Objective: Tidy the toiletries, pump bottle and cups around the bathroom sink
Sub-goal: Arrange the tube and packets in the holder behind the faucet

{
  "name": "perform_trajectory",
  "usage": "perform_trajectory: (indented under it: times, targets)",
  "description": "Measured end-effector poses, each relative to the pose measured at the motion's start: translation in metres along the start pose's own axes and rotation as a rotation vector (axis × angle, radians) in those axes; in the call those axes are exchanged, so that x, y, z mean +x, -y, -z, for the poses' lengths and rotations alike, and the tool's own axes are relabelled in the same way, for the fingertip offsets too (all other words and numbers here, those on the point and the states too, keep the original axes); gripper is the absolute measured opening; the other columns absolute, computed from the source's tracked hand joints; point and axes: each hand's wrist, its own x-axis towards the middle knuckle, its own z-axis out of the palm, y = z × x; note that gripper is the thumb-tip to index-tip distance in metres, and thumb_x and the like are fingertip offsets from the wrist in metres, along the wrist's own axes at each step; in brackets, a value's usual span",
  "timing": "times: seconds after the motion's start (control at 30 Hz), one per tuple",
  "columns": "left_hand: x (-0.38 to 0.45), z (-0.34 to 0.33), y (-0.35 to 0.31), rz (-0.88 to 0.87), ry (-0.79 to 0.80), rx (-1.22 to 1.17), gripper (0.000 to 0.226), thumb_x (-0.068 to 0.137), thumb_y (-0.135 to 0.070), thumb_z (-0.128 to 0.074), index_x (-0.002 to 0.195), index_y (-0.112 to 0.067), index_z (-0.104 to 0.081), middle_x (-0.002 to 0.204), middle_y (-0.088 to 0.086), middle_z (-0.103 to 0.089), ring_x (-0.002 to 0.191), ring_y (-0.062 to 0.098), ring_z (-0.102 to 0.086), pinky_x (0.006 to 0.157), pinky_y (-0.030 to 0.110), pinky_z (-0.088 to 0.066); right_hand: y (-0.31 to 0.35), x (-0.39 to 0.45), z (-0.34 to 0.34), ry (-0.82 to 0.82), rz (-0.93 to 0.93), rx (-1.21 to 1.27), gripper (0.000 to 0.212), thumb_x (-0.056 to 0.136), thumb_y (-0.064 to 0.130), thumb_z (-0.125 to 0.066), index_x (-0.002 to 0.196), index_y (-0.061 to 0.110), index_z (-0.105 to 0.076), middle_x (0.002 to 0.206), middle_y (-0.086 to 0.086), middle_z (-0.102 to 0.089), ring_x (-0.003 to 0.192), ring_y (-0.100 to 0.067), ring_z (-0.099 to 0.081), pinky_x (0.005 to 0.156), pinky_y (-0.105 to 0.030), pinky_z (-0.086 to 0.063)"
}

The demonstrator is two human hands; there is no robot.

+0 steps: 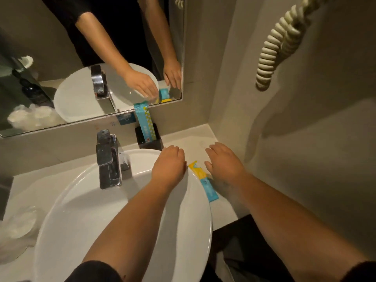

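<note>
My left hand (168,164) hovers over the far right rim of the white sink (195,220), fingers bent down and nothing visible in them. My right hand (223,162) lies palm down with fingers spread on the counter to the right of the sink. Between the hands lies a yellow sachet (196,169), and a blue sachet (209,190) lies just below it against the sink's edge. A blue and yellow packet (145,125) stands upright in a black holder (155,142) at the back wall. Plastic-wrapped cups (17,226) sit at the left of the counter.
A chrome faucet (107,159) stands behind the basin. The mirror (61,47) above shows a dark bottle (34,92) at the left. A coiled cord (274,47) hangs on the right wall. The pale counter (195,137) ends at the corner behind my hands.
</note>
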Motion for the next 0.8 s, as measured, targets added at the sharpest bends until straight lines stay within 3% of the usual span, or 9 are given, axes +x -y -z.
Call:
perform_trajectory:
  times: [0.07, 0.2, 0.43, 0.67, 0.8]
  targets:
    - [0.005, -0.007, -0.018, -0.029, 0.045, -0.037, 0.020, 0.090, -0.024, -0.055, 0.100, -0.007, -0.060, 0.103, 0.014, -0.061, 0.096, 0.030, -0.053, 0.084, 0.037, -0.041, -0.011, -0.014, -0.007, 0.017, -0.038, 0.039, 0.062, 0.089, 0.044, -0.025, 0.128, 0.006, -0.054, 0.131, -0.016, -0.056, 0.127, -0.036, -0.047, 0.112, -0.041, -0.035]
    - [0.016, -0.025, -0.052, -0.022, 0.148, -0.116, 0.026, 0.095, -0.029, -0.050, 0.113, -0.011, -0.055, 0.116, 0.008, -0.057, 0.106, 0.024, -0.050, 0.092, 0.033, -0.041, -0.028, -0.036, -0.012, 0.052, -0.131, 0.056, 0.044, 0.096, 0.030, -0.042, 0.135, 0.011, -0.046, 0.138, -0.009, -0.048, 0.129, -0.026, -0.041, 0.109, -0.035, -0.033]
    - [0.035, -0.052, -0.090, 0.070, 0.338, -0.164, 0.027, 0.096, -0.018, -0.045, 0.119, -0.009, -0.055, 0.116, 0.010, -0.055, 0.107, 0.026, -0.051, 0.087, 0.034, -0.044, -0.041, -0.030, -0.028, 0.178, -0.156, -0.010, 0.033, 0.099, 0.020, -0.041, 0.129, 0.007, -0.049, 0.130, -0.012, -0.051, 0.119, -0.027, -0.047, 0.104, -0.035, -0.038]
    - [0.068, -0.055, -0.090, 0.449, 0.445, -0.358, 0.017, 0.096, -0.018, -0.049, 0.098, -0.005, -0.061, 0.100, 0.011, -0.063, 0.083, 0.024, -0.057, 0.070, 0.030, -0.043, -0.040, 0.006, -0.040, 0.215, -0.317, 0.157, 0.023, 0.094, 0.010, -0.048, 0.116, 0.007, -0.055, 0.118, -0.015, -0.060, 0.107, -0.031, -0.060, 0.087, -0.035, -0.048]
    - [0.087, -0.064, -0.090, 0.686, 0.469, -0.677, 0.024, 0.092, -0.019, -0.058, 0.103, 0.000, -0.067, 0.106, 0.017, -0.068, 0.098, 0.031, -0.065, 0.071, 0.030, -0.045, -0.038, 0.025, -0.046, 0.208, -0.417, 0.243, 0.021, 0.095, 0.007, -0.048, 0.111, 0.005, -0.060, 0.113, -0.016, -0.063, 0.101, -0.033, -0.063, 0.081, -0.033, -0.050]
